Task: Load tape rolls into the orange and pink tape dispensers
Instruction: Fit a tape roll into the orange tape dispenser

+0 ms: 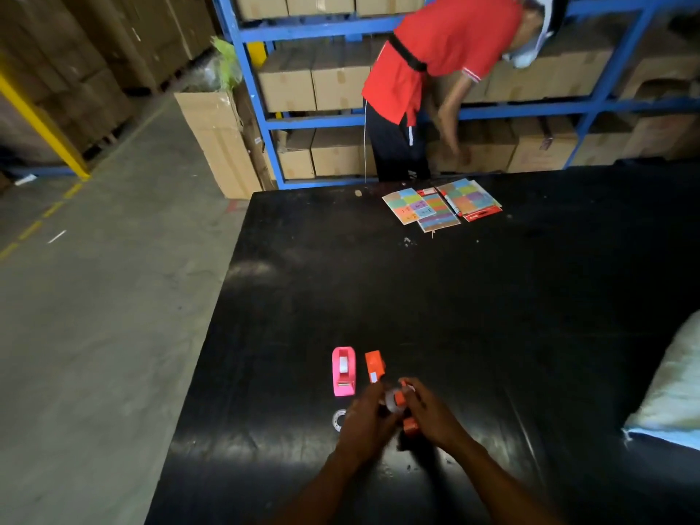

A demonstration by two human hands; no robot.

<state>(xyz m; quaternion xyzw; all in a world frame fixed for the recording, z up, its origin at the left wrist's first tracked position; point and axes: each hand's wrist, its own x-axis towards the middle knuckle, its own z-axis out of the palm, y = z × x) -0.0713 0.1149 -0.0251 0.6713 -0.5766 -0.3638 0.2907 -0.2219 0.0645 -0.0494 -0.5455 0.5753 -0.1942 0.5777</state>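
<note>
A pink tape dispenser (343, 371) stands on the black table (492, 316) with a roll seated in it. Right of it lies an orange box-like piece (375, 366). Both my hands meet just below that. My left hand (365, 420) and my right hand (432, 414) together grip an orange tape dispenser (410, 424), with a clear tape roll (394, 400) on an orange hub between the fingers. Most of the dispenser is hidden by my hands. A loose clear tape roll (339, 419) lies flat on the table, just left of my left hand.
Packs of coloured sticky notes (441, 206) lie at the table's far edge. A person in a red shirt (447, 62) bends at the blue shelving (242, 89) stacked with cardboard boxes. A white sack (670, 388) rests at the right edge. Concrete floor lies left.
</note>
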